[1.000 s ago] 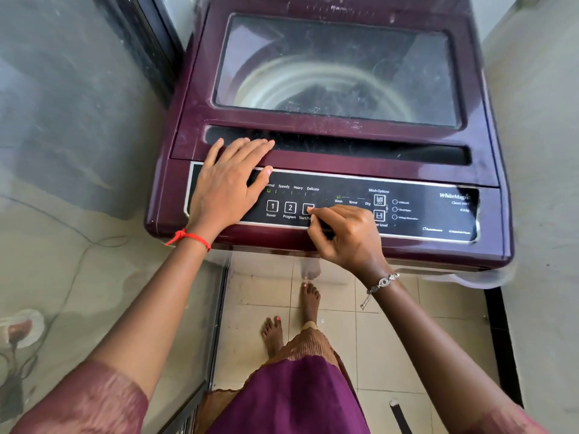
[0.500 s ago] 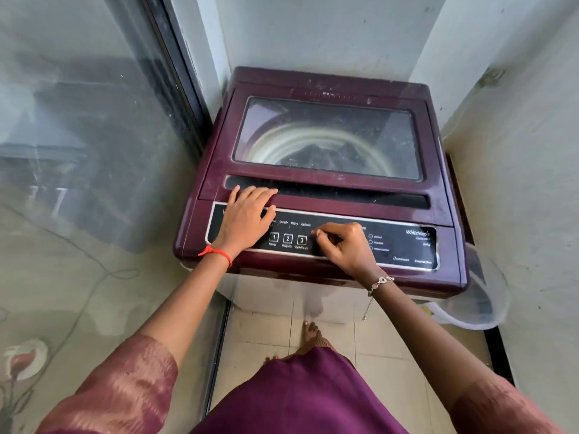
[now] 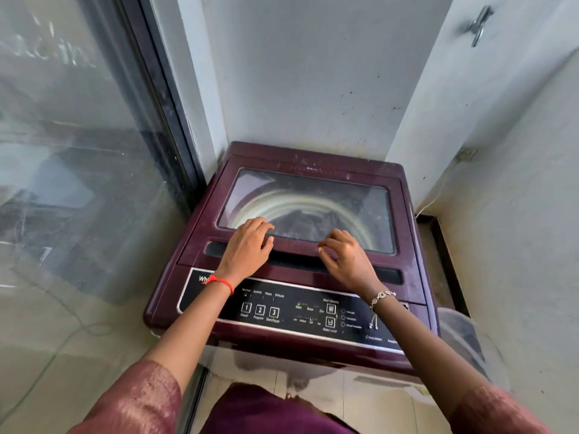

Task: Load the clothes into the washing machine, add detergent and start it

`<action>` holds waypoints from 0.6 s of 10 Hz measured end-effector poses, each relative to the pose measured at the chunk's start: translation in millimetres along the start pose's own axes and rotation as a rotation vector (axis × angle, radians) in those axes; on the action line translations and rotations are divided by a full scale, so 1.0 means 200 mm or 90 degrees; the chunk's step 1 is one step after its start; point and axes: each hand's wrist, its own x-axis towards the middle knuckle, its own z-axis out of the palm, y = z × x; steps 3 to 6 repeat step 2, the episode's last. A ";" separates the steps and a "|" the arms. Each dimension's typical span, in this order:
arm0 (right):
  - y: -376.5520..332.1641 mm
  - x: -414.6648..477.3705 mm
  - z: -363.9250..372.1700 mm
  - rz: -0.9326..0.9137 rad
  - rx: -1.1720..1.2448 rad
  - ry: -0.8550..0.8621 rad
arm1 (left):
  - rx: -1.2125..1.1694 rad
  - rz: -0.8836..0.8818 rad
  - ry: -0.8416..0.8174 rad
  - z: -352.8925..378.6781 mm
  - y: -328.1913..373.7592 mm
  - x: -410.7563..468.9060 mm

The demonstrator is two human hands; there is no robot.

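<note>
A maroon top-loading washing machine (image 3: 410, 277) stands in a wall corner, its glass lid (image 3: 313, 195) closed. Through the glass I see the drum rim and dark clothes (image 3: 300, 223) inside. The black control panel (image 3: 300, 311) runs along the front edge, with numbered buttons and small lit indicators. My left hand (image 3: 247, 249) rests flat on the lid's front edge, fingers loosely apart. My right hand (image 3: 344, 255) rests beside it on the same edge, fingers curled and empty. Both hands lie above the lid's handle recess (image 3: 300, 261).
A glass sliding door (image 3: 78, 183) with a dark frame runs along the left. White walls close in behind and to the right. A translucent plastic tub (image 3: 460, 336) sits on the floor at the machine's right. A metal tap (image 3: 476, 26) is on the right wall.
Both hands left the control panel and moved up onto the lid's front edge. My right finger no longer presses a button. The view has pulled back and tilted upward.
</note>
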 end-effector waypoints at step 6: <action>0.08 0.10 0.03 0.050 0.019 0.020 | 0.000 0.039 -0.057 0.04 -0.08 0.14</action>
